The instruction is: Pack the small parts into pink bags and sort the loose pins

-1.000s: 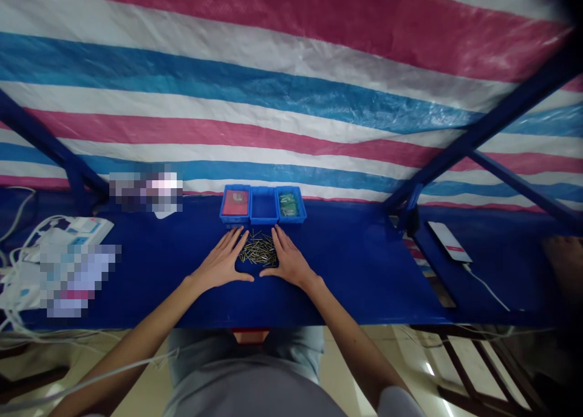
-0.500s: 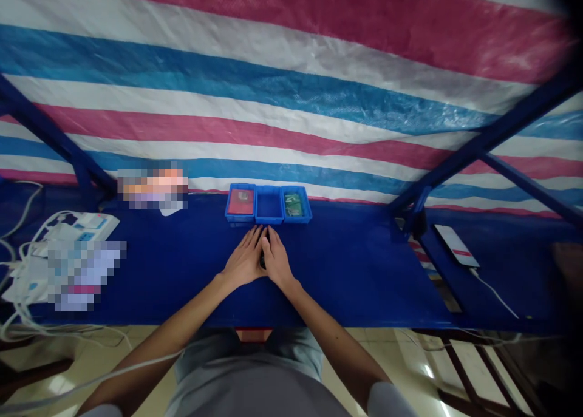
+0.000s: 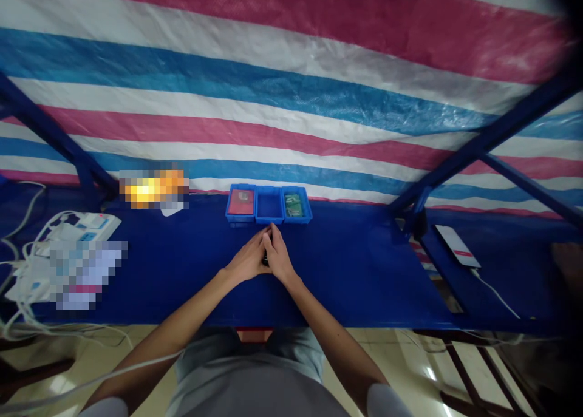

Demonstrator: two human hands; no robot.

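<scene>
My left hand (image 3: 247, 260) and my right hand (image 3: 280, 260) come together over the middle of the blue table. Between the palms they hold a small black object (image 3: 265, 259); most of it is covered, and its kind cannot be made out. The fingertips meet at the top, and the right thumb lies across the gap. Just beyond the fingertips stands a row of three joined blue bins. Flat red pieces lie in the left bin (image 3: 240, 218), and green pieces that look bagged lie in the right bin (image 3: 298, 219). The middle bin (image 3: 269, 220) sits between them.
A white power strip (image 3: 107, 226) with tangled cables is at the left, beside a blurred-out item. Another blurred patch and a white piece (image 3: 172, 209) lie at the back left. A phone (image 3: 458, 247) on a cable rests at the right. Blue frame bars (image 3: 483, 144) slant over the table.
My hands have drawn closer together, with the fingertips now meeting where they were spread flatter before. Less of a gap shows at the top. The bins have not moved.
</scene>
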